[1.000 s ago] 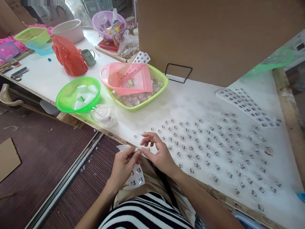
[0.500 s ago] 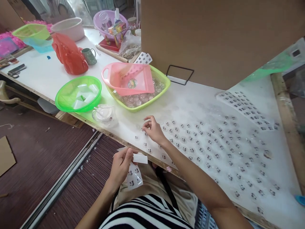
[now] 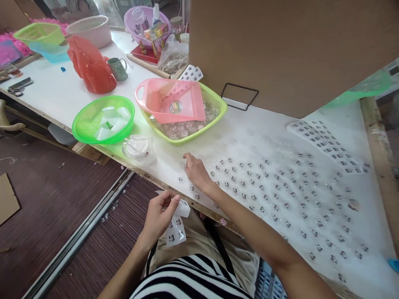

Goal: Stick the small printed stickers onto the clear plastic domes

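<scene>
My left hand point(image 3: 160, 215) pinches a strip of panda-face stickers point(image 3: 176, 231) between thumb and fingers, over my lap at the table's front edge. Part of the strip folds up beside the thumb. Out over the white table, my right hand point(image 3: 197, 172) is bent down with its fingers curled together near the surface. Whatever lies under its fingertips is hidden or too small to make out. Many small clear round pieces with panda stickers point(image 3: 242, 183) are spread to the right of that hand, and a few lie just in front of it.
A yellow-green basket point(image 3: 222, 109) of clear pieces, with a pink scoop point(image 3: 190, 109) on top, stands beyond my right hand. Left of it are a clear bag point(image 3: 139, 149) and a green bowl point(image 3: 76, 124). A large cardboard box point(image 3: 280, 54) blocks the back. Sticker sheets point(image 3: 324, 143) lie at right.
My right hand has turned and lowered its fingers toward the table, slightly leftward. At my left hand, the strip's folded end has turned, now showing a printed sticker.
</scene>
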The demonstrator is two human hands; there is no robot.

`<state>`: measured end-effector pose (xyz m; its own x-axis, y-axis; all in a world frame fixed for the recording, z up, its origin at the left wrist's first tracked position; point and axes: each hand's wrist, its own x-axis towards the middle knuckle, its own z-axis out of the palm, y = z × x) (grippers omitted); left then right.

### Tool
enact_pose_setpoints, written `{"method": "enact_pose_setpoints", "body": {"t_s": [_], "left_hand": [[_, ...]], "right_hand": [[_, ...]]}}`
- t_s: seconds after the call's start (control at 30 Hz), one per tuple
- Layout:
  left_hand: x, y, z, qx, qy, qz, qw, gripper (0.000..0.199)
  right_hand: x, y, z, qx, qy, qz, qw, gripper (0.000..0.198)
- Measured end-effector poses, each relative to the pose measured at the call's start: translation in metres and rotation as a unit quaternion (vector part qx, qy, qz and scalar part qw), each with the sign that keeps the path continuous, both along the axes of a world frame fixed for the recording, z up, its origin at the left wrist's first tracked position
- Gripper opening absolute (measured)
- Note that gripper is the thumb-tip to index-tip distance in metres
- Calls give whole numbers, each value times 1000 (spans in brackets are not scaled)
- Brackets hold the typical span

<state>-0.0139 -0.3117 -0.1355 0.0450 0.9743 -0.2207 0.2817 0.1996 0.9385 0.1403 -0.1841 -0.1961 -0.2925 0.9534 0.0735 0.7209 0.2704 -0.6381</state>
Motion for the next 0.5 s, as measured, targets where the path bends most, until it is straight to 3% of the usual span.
{"method": "enact_pose_setpoints", "body": {"t_s": [0.1,0.2,0.27,0.37,0.5], "left_hand": [[0,0,1,-2,0,1,1000,32],[-1,0,1,0,-6,0,1000,31],[-2,0,0,-1,-11,-2,1000,29],[-1,0,0,-4,-13,-5,1000,28],[0,0,1,-5,-14,-9,1000,27]], "right_hand": [[5,0,6,44,-38,-24,998,40],[23,6,12,51,31,-80,995,24],[37,10,14,-5,100,-102,990,10],[51,13,12,-117,145,-90,978,8],[53,13,7,-137,113,-84,981,6]]}}
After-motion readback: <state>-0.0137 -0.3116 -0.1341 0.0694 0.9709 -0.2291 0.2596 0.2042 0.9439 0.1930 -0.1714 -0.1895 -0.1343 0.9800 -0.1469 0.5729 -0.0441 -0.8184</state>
